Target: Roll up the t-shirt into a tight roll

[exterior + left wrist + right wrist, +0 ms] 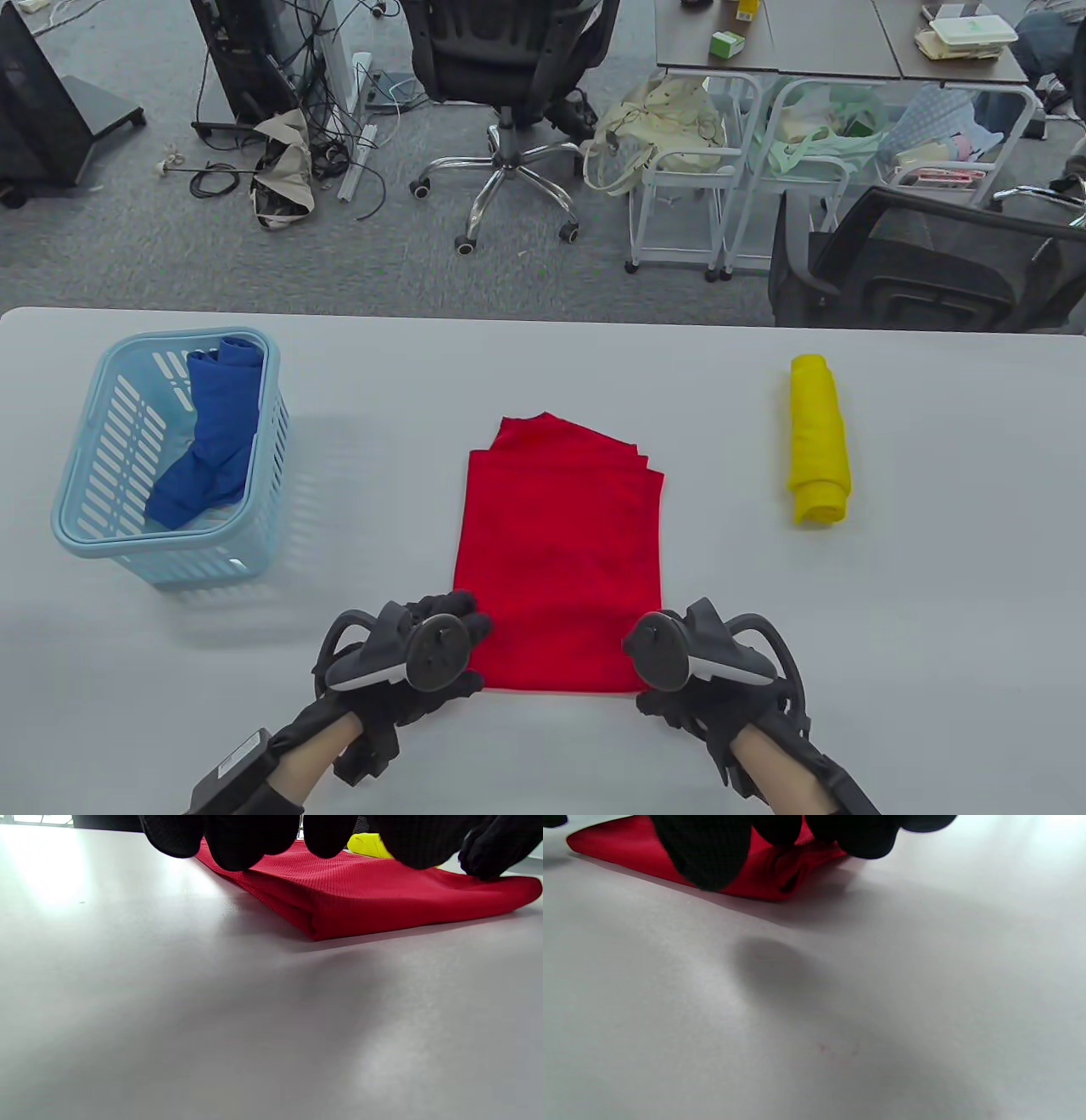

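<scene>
Table view: we log a red t-shirt (556, 552), folded into a long flat panel, lying at the centre of the grey table (933, 594) with its near edge toward the person. Our left hand (424, 658) sits at the shirt's near left corner, our right hand (691, 666) at the near right corner; each carries a tracker on its back, and these hide most of the fingers here. Also on the table: a light blue basket (76, 526) at the left holding a blue garment (212, 433), and a yellow rolled garment (817, 439) at the right, well apart from the shirt. Office chairs, carts and cables stand on the carpet beyond the table. Left wrist view: we record the left hand's fingertips (246, 844) hanging in from the top edge, spread side by side over the shirt's (365, 895) near left corner; whether they touch the cloth we cannot tell. The far hand's fingers rest on the fold at the right. Right wrist view: the right hand's fingers (708, 853) are curled down over the shirt's (772, 874) near right corner, where the cloth is bunched; whether they pinch it we cannot tell.
</scene>
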The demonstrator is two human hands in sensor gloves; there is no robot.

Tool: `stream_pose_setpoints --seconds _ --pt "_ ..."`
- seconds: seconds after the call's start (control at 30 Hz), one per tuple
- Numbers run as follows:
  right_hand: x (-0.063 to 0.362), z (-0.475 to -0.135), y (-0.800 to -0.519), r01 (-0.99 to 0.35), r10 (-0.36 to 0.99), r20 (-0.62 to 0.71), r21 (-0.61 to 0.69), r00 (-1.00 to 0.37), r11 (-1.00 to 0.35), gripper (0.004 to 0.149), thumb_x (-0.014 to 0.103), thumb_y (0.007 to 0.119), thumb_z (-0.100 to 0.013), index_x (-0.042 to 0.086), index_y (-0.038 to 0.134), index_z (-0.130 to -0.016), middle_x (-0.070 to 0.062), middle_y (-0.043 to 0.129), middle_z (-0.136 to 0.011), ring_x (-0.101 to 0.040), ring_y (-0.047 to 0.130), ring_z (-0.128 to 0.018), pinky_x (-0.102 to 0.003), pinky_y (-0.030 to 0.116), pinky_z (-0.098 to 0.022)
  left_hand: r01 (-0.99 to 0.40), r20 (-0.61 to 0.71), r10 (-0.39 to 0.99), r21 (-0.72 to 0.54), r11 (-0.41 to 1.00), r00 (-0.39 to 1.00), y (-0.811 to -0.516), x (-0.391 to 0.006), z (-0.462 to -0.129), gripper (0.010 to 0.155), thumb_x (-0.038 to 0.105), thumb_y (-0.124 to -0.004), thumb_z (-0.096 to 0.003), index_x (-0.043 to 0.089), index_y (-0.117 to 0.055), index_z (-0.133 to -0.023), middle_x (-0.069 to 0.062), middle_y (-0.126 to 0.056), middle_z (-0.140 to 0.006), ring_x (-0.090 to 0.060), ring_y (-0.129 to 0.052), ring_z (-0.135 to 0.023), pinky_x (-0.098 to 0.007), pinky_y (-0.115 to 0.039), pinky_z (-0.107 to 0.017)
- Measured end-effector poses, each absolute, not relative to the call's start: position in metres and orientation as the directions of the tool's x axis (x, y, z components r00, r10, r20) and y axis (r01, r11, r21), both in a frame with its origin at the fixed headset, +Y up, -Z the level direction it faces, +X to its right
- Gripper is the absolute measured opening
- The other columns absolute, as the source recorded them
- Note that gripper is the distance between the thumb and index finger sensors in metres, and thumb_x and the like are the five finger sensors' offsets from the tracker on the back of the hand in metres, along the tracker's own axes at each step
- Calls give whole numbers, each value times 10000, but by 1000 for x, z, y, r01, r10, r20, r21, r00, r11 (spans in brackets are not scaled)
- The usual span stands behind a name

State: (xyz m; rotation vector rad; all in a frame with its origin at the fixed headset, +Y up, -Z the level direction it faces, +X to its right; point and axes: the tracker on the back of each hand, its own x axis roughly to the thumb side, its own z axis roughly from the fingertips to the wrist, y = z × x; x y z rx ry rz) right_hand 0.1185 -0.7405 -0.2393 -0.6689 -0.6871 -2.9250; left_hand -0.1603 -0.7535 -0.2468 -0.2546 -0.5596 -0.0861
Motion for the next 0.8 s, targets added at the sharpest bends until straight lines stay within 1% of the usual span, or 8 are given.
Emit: stream_pose_setpoints --seconds 0.07,0.13,0.23,0.43,0.57,0.7,0.77,0.8 --pt "115 -238 -746 192 6 437 406 -899 -893 655 429 821 -523 215 522 -1065 -145 429 -1130 -364 632 -975 -561 532 -710 237 566 -116 -144 961 816 -759 -156 -247 641 617 -694 -422 361 -590 -1001 22 -660 -1088 -196 -797 -928 -457 -688 -760" --pt "113 -238 -752 213 -10 438 417 -899 -884 682 430 824 -522 227 466 -1065 -138 390 -1133 -348 626 -967 -554 529 -713 273 570 -160 -118 955 806 -761 -154 -247 656 632 -698 -402 379 -580 -996 46 -665 -1068 -178 -803 -905 -451 -689 -760" --pt "112 -240 -751 216 -27 432 396 -901 -893 619 402 812 -542 249 490 -1047 -117 421 -1124 -324 656 -948 -549 539 -712 290 577 -182 -101 952 797 -760 -152 -246 681 626 -722 -394 376 -584 -1012 53 -692 -1063 -175 -827 -899 -456 -700 -753" --pt "114 -246 -754 144 30 418 377 -908 -915 412 358 682 -614 284 561 -1001 -93 477 -1096 -303 694 -893 -538 546 -709 334 567 -294 35 942 770 -759 -147 -244 486 476 -706 -476 391 -674 -953 95 -811 -975 -130 -921 -821 -423 -765 -720" --pt "117 -247 -749 112 70 412 403 -909 -908 394 341 664 -601 262 608 -983 -92 544 -1076 -295 747 -866 -530 590 -689 231 562 -152 -70 970 813 -753 -155 -252 470 479 -699 -474 366 -723 -929 80 -863 -921 -128 -961 -767 -420 -798 -686" --pt "128 -244 -731 -76 307 405 496 -861 -865 400 362 617 -606 206 648 -973 -111 674 -1008 -263 862 -773 -502 686 -624 -26 491 217 -366 930 844 -738 -171 -256 468 517 -648 -491 323 -819 -881 39 -936 -845 -166 -995 -705 -445 -804 -662" --pt "129 -246 -727 -78 271 368 461 -889 -884 409 371 584 -616 192 634 -980 -119 671 -1005 -250 876 -747 -492 695 -612 -138 438 337 -427 894 833 -739 -176 -261 459 512 -651 -496 314 -832 -869 24 -939 -841 -186 -988 -707 -460 -789 -665" --pt "128 -248 -731 -35 198 339 432 -920 -901 411 375 576 -616 192 632 -980 -118 675 -1002 -243 878 -740 -490 696 -610 -122 418 302 -404 907 857 -741 -177 -264 456 508 -656 -498 310 -822 -873 17 -925 -852 -197 -974 -720 -470 -773 -673"
